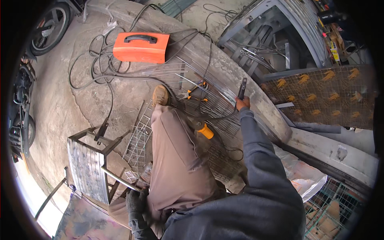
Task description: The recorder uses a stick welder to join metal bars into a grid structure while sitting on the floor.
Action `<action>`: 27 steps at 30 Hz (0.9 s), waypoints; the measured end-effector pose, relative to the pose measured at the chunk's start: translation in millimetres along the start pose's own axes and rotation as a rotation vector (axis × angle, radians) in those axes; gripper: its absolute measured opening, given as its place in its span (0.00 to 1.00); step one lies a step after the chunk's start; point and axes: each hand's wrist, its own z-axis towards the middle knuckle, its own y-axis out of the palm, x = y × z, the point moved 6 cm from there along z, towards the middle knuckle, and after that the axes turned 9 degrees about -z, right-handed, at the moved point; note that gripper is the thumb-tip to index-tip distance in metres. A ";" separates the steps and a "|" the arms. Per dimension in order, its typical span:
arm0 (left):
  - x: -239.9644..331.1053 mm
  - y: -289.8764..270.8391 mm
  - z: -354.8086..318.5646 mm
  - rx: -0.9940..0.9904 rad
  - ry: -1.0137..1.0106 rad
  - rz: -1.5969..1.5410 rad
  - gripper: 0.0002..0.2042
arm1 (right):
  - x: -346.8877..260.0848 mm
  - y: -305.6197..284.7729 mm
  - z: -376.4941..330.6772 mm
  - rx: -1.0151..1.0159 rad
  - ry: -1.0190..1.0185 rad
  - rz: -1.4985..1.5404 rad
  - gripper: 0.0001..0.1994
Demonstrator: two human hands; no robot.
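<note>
My right hand (243, 103), bare and reaching out to the right, is closed round a black welding electrode holder (242, 89). Its thick dark cable (224, 117) loops back to the left past my leg. Low in the view, my left hand (137, 200) wears a dark glove and is closed on the near end of a pale metal bar (120, 178). The bar's far end lies at the edge of a small metal stand (85, 168). A black clamp (102, 132) on a cable sits at the stand's far side.
An orange welding machine (140, 53) with cables stands ahead. Between my boot (160, 95) and the concrete kerb (256, 108) lie thin metal rods (219, 105), pliers (186, 95) and a yellow-bodied power tool (205, 131). A welded wire grid (138, 140) lies left of my leg.
</note>
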 end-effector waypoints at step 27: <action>12.1 1.8 -5.4 0.121 -0.073 -0.113 0.18 | -86.6 40.0 86.8 -0.439 -0.318 -0.232 0.38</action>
